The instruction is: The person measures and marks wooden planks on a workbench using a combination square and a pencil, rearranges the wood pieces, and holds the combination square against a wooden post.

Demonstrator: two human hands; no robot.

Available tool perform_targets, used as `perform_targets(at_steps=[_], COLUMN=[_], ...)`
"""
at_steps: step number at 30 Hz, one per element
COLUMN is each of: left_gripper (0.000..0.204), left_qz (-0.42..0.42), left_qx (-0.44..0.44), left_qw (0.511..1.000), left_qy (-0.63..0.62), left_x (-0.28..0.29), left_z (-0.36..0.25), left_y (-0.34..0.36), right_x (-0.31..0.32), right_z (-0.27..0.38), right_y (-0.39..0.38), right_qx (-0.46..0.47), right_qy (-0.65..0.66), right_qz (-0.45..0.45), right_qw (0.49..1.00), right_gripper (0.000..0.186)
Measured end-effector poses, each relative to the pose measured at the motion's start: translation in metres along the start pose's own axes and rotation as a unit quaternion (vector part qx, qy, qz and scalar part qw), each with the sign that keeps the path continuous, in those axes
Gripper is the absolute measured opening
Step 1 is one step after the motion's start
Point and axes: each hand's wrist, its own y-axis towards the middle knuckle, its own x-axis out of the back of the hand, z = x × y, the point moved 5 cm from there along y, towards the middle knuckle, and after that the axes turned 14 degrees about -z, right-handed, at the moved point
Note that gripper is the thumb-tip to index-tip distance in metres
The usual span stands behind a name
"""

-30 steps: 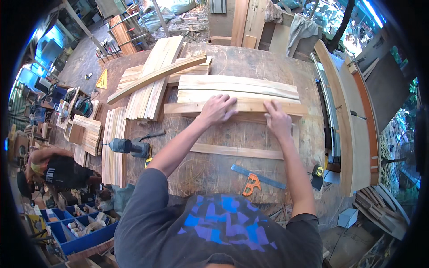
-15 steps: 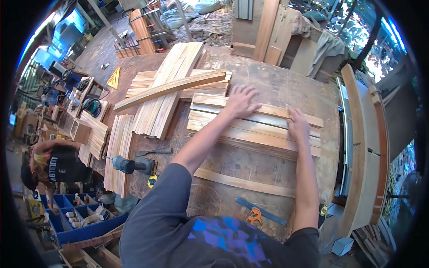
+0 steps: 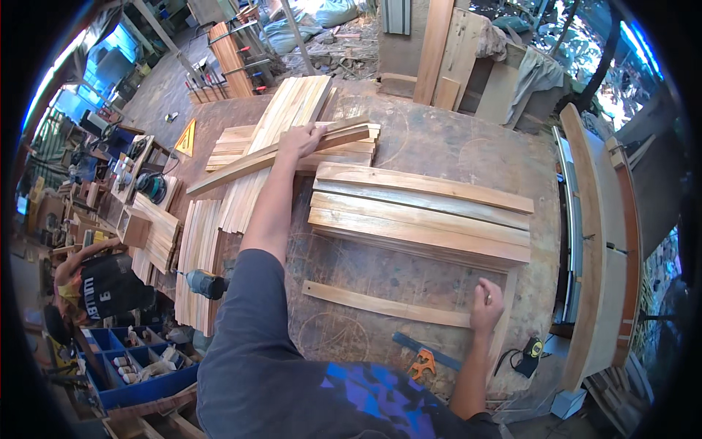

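Observation:
My left hand (image 3: 301, 139) is closed round a long wooden strip (image 3: 245, 162) that lies slantwise over a pile of pale strips (image 3: 252, 175). My right hand (image 3: 486, 306) is closed above the near right part of the table, past the right end of a single thin slat (image 3: 384, 302). Whatever sits between its fingers is too small to make out. Between the two hands lies a neat stack of boards (image 3: 420, 212), its top pieces side by side with a dark gap, touched by neither hand.
An orange clamp (image 3: 423, 364) with a blue bar, and a tape measure (image 3: 532, 350), lie on the near side of the worktable (image 3: 439, 146). A cordless drill (image 3: 205, 284) rests left of my arm, partly hidden. A co-worker (image 3: 110, 285) bends beside a blue divided box (image 3: 146, 395).
My left hand has left the board stack and reached left onto the slanting strip. My right hand has come off the stack's right end and moved nearer to me.

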Motion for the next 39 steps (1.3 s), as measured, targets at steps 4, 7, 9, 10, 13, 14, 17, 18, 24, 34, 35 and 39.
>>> perform_targets(at_steps=[4, 7, 9, 10, 13, 14, 17, 18, 24, 34, 35, 39], left_gripper=[0.056, 0.044, 0.044, 0.045, 0.061, 0.071, 0.096, 0.094, 0.079, 0.079, 0.079, 0.072], left_qz=[-0.168, -0.338, -0.419, -0.509, -0.684, -0.666, -0.606, -0.594, -0.423, -0.190, -0.192, -0.120], left_qx=[-0.125, -0.278, -0.255, -0.274, -0.270, -0.266, -0.158, -0.111, 0.216, 0.345, 0.347, 0.434], left_qw=[0.977, 0.894, 0.863, 0.802, 0.637, 0.596, 0.501, 0.459, 0.313, 0.312, 0.309, 0.327], left_qy=[-0.044, -0.095, -0.118, -0.148, -0.231, -0.361, -0.597, -0.651, -0.822, -0.865, -0.864, -0.831], left_x=[0.063, 0.153, 0.225, 0.271, 0.368, 0.390, 0.413, 0.403, 0.211, 0.025, 0.017, -0.001], left_z=[-0.018, -0.046, -0.053, -0.054, -0.047, -0.046, -0.043, -0.036, -0.021, -0.078, -0.075, -0.079], left_y=[-0.020, -0.051, -0.078, -0.103, -0.168, -0.186, -0.239, -0.256, -0.311, -0.406, -0.410, -0.432], right_x=[0.036, 0.058, 0.066, 0.067, 0.064, 0.061, 0.047, 0.043, -0.008, 0.017, 0.020, 0.032], right_z=[-0.011, -0.014, -0.008, -0.004, 0.012, 0.018, 0.030, 0.044, 0.110, 0.059, 0.051, 0.027], right_y=[-0.036, -0.052, -0.063, -0.068, -0.089, -0.098, -0.124, -0.129, -0.158, -0.169, -0.171, -0.172], right_qx=[-0.051, -0.099, -0.105, -0.094, -0.072, -0.062, -0.078, -0.076, -0.307, -0.516, -0.516, -0.521], right_qy=[-0.015, 0.002, 0.003, 0.014, 0.033, 0.035, 0.060, 0.063, 0.351, 0.478, 0.476, 0.506], right_qz=[-0.025, -0.035, -0.032, -0.027, -0.017, -0.009, 0.015, 0.018, 0.272, 0.052, 0.054, 0.039], right_qw=[0.998, 0.994, 0.994, 0.995, 0.997, 0.997, 0.995, 0.995, 0.842, 0.709, 0.710, 0.687], right_gripper=[0.018, 0.018, 0.018, 0.018, 0.019, 0.020, 0.022, 0.022, 0.053, 0.016, 0.016, 0.018])
